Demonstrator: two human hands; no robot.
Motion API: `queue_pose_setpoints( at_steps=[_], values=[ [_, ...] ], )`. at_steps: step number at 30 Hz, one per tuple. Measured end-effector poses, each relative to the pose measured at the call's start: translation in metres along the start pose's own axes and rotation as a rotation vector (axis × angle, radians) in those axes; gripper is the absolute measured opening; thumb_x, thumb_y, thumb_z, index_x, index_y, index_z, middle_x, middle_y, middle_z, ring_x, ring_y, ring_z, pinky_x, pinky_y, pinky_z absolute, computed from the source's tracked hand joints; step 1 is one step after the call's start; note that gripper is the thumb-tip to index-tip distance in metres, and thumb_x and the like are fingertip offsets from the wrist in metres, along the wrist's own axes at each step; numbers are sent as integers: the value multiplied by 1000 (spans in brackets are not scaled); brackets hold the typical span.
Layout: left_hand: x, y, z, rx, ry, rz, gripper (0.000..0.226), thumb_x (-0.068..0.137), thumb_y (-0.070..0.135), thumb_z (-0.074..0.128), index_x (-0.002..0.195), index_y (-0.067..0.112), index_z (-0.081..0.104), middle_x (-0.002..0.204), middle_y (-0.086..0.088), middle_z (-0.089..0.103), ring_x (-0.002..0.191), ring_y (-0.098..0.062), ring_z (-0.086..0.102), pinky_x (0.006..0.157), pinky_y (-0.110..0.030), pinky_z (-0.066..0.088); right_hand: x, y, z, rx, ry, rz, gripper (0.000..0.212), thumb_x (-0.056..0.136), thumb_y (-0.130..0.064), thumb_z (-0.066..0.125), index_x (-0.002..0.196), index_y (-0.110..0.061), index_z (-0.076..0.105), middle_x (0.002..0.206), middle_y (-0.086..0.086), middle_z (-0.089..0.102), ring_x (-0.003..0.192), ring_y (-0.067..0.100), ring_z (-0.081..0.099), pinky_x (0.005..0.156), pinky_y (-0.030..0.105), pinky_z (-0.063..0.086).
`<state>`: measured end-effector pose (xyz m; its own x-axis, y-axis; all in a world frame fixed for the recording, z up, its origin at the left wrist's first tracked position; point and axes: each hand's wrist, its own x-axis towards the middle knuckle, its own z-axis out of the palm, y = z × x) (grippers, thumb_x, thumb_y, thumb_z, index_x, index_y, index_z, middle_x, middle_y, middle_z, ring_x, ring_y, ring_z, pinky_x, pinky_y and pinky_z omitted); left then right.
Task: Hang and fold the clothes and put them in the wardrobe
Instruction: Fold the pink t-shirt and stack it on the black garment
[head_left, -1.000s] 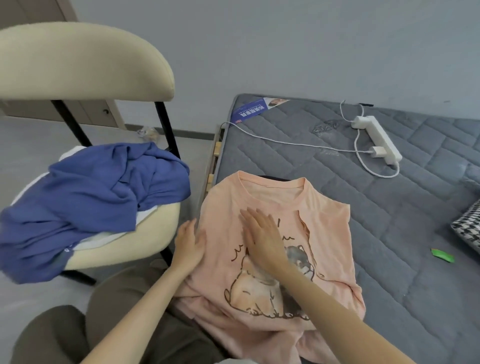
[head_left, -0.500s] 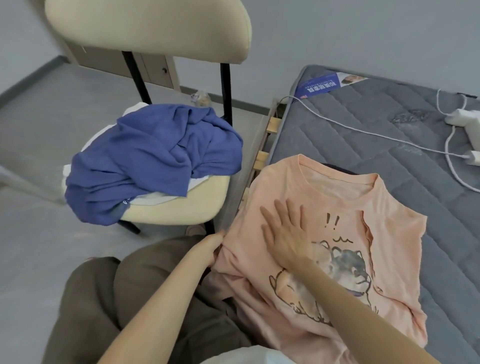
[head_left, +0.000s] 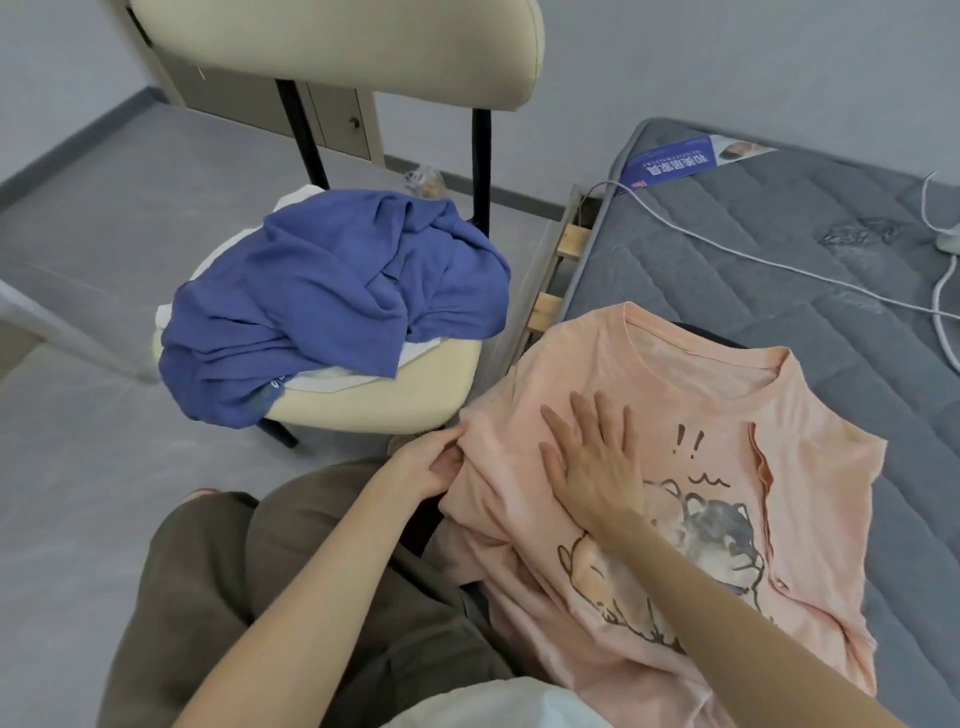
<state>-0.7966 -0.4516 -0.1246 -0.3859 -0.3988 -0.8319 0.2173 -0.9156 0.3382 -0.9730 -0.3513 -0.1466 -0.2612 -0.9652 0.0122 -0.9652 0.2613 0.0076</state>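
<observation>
The left hand (head_left: 434, 465) is pinching the peach T-shirt's (head_left: 810, 499) edge. The right hand (head_left: 592, 467) is pressing flat on it, fingers spread, atop the mattress (head_left: 753, 260).

Pink T-shirt (head_left: 675, 395): two exclamation marks printed. Blue mattress label (head_left: 675, 165): characters illegible.

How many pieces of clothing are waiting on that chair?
2 visible: a crumpled blue garment on top of the chair seat, and a white garment peeking out beneath it. More may be hidden underneath.

We see bare mattress (head_left: 727, 270) beyond the pink shirt (head_left: 779, 467). A white cable (head_left: 753, 254) crosses it; leftward, the chair (head_left: 415, 384) crowds in.
</observation>
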Motion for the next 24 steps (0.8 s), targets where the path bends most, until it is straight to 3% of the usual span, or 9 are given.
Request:
queue_pose_setpoints(
  at_steps=[3,6,9,14,18,21,24],
  values=[
    [-10,10,-2,-104,-48,73,17,97,9,49,89,2,62,72,-10,68,77,-19,57,81,-31,47,0,-1,0,4,2,4,51,93,-47,28,135,-30,52,144,9,46,138,35,34,114,51,5],
    [-9,19,-7,-220,-15,40,12,95,2,47,93,0,59,81,-12,55,63,-14,51,49,-20,46,-1,-1,-1,4,1,2,52,93,-48,27,136,-30,51,145,9,46,138,35,33,114,52,6],
    [-9,22,-12,-227,19,-64,12,94,0,48,97,-4,59,98,-20,51,75,-16,49,38,-13,44,-2,-1,-2,0,-2,3,54,93,-48,25,136,-30,51,145,10,45,139,35,32,114,51,5],
    [-9,13,-6,-203,-47,-96,12,97,9,50,96,0,57,91,-17,56,72,-14,52,47,-17,49,-2,0,-6,5,-48,-8,61,92,-52,14,143,-32,40,154,7,32,145,31,18,115,46,-13],
    [0,2,-6,-177,-14,-44,13,94,7,54,84,2,60,75,-10,55,71,-14,51,60,-26,57,-2,0,-7,7,-52,-10,59,92,-52,17,141,-31,44,152,8,36,144,33,22,114,45,-13],
    [-2,1,-2,-97,36,105,13,94,3,53,85,3,62,80,-9,63,77,-14,58,62,-25,57,-1,0,-6,5,-51,-8,57,92,-51,21,138,-30,48,148,8,41,141,34,28,114,47,-8],
    [-10,6,2,191,129,373,18,95,2,51,82,6,63,73,-6,60,75,-14,59,77,-30,54,-2,-1,-7,13,-66,-4,58,92,-51,20,139,-31,47,149,8,40,142,33,27,114,46,-10]
  ],
)
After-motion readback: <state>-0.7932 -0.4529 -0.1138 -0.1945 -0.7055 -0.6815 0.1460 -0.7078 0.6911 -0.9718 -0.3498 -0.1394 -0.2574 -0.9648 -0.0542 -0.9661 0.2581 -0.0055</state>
